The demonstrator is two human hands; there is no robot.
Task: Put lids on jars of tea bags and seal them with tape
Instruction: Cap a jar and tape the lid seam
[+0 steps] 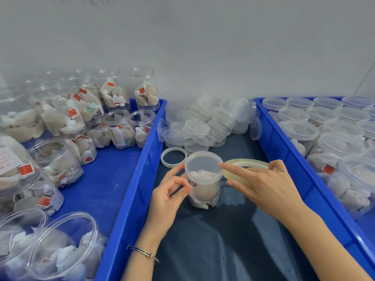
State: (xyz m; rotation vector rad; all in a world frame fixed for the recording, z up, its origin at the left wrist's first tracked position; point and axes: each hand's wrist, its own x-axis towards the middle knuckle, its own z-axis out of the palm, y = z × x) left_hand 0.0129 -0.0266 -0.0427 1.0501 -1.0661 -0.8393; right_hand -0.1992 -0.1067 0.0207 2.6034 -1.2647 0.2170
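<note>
The left hand (170,191) pinches its fingers (183,192) against the lid rim of the clear, lidded plastic jar of tea bags (204,179). The right hand (263,185) grips the yellowish tape roll (246,165) beside it. The jar stands upright on the dark bench (223,240), between two blue plastic crates (142,159).

Your jar (204,185) is clear plastic with a translucent lid (203,166); the tea bags (203,192) inside read off-white to pale beige. Your tape roll (246,162) is pale yellow-green, semi-transparent. The spare ring (174,157) is white. The work surface (223,240) is dark slate blue. Both crates (142,179) are saturated blue. The bag tags (26,169) are red with small pale marks; one tag (90,108) is green. Your wrist bangle (143,253) is dark metal.
</note>
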